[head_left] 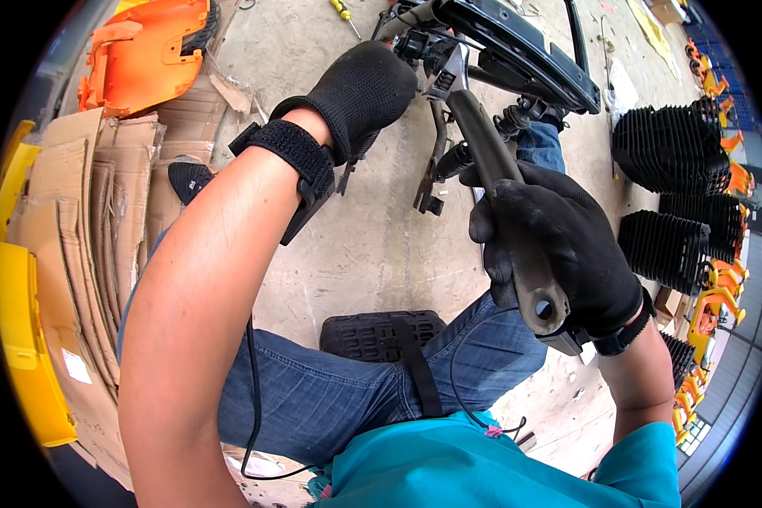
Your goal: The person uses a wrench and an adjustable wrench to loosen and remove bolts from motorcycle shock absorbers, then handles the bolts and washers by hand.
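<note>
My right hand [580, 245], in a black glove, is wrapped round the handle of a large adjustable wrench [499, 152]. The wrench's jaw end reaches up to a joint on a black metal frame [525, 46] with shock absorbers; whether the jaws grip a nut I cannot tell. Gloved in black mesh, my left hand [368, 93] is curled at the left side of that joint. Its back faces me and hides the fingers and whatever they hold. Black straps with small devices circle both wrists.
Flattened cardboard [93, 220] and an orange plastic cover [148, 63] lie on the left, beside yellow panels [25, 322]. A screwdriver [341, 10] rests on the floor at the far side. Stacks of black ribbed parts [669, 148] stand at right. Between my legs is a black ribbed pad [360, 337].
</note>
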A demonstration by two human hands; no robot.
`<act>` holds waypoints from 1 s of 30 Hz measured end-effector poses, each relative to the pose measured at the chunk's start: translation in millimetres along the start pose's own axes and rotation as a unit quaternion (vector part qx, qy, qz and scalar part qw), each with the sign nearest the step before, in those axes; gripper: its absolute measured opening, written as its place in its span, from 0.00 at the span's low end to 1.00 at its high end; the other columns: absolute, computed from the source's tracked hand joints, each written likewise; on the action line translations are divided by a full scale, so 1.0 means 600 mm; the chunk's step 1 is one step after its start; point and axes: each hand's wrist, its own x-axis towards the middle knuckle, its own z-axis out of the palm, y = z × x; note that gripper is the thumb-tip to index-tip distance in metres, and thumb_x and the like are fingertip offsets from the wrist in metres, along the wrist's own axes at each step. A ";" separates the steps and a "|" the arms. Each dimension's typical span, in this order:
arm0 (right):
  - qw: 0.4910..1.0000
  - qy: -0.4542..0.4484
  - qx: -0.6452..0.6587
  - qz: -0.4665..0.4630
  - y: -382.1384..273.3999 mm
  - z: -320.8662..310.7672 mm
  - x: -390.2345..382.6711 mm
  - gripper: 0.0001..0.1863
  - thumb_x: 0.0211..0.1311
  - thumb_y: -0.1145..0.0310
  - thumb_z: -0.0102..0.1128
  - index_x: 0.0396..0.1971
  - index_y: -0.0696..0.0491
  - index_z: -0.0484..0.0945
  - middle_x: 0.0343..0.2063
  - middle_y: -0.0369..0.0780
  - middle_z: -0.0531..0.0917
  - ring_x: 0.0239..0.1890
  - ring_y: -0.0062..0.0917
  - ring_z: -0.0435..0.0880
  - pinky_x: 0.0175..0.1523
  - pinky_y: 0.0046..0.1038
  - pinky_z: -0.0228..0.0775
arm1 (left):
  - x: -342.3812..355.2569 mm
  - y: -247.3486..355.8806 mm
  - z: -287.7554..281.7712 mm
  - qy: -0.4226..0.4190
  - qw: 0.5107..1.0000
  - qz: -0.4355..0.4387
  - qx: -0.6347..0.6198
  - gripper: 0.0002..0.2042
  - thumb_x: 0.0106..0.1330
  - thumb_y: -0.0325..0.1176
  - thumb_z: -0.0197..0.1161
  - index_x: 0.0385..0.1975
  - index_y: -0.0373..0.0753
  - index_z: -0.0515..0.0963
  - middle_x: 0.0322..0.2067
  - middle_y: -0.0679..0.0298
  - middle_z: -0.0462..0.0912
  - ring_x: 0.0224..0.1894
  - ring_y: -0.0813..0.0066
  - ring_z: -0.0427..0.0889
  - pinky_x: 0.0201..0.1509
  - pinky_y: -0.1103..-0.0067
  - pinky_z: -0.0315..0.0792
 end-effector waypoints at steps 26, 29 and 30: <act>0.699 -0.074 -0.527 -0.478 -0.042 -0.050 0.035 0.40 0.45 0.58 0.75 0.59 0.58 0.72 0.43 0.47 0.84 0.43 0.41 0.85 0.53 0.42 0.75 | 0.005 -0.008 0.011 0.017 1.000 0.007 -0.025 0.04 0.52 0.25 0.64 0.26 0.36 0.81 0.25 0.51 0.82 0.34 0.52 0.83 0.41 0.66 0.78; 0.714 -0.078 -0.518 -0.464 -0.041 -0.041 0.037 0.38 0.46 0.57 0.73 0.58 0.57 0.73 0.43 0.47 0.84 0.41 0.40 0.85 0.51 0.42 0.76 | 0.006 -0.006 0.008 0.016 0.999 -0.002 -0.036 0.04 0.50 0.26 0.65 0.25 0.36 0.81 0.25 0.51 0.82 0.34 0.53 0.83 0.41 0.67 0.78; 0.725 -0.084 -0.506 -0.460 -0.041 -0.037 0.037 0.38 0.46 0.57 0.73 0.58 0.57 0.73 0.43 0.46 0.84 0.41 0.39 0.85 0.50 0.41 0.76 | 0.006 -0.006 0.007 0.010 0.999 -0.001 -0.037 0.04 0.49 0.26 0.66 0.25 0.36 0.81 0.24 0.51 0.82 0.34 0.53 0.83 0.41 0.67 0.78</act>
